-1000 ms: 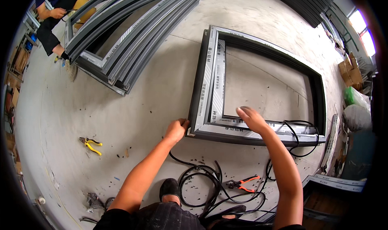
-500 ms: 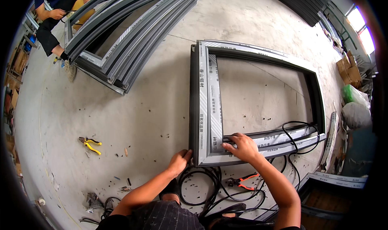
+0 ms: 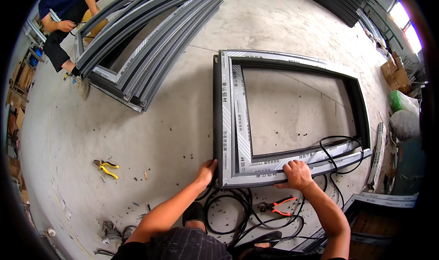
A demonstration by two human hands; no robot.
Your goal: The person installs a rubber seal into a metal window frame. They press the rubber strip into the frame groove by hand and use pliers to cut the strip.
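A dark grey metal window frame (image 3: 230,123), covered in printed white film strips, stands flat before me at centre right. A narrower inner frame sits inside its outer one, with a visible gap along the left side. My left hand (image 3: 207,172) grips the outer left side near the near-left corner; its fingertips are partly hidden behind the frame. Wrapped over the near rail, my right hand (image 3: 298,174) has its fingers on top and its thumb lower at the outer edge. A black cable (image 3: 336,171) loops over the near-right part of the frame.
Yellow-handled pliers (image 3: 107,168) lie on the floor at left, orange-handled ones (image 3: 276,206) beside coiled cable (image 3: 208,214) near my feet. Stacked frames (image 3: 164,54) stand at far left, where another person (image 3: 64,13) works. More frames (image 3: 384,200) lie at near right.
My right hand has moved from the near-left inner corner rightward and nearer, onto the outer near rail. The left hand has shifted slightly up along the side. A gap now shows between inner and outer frames.
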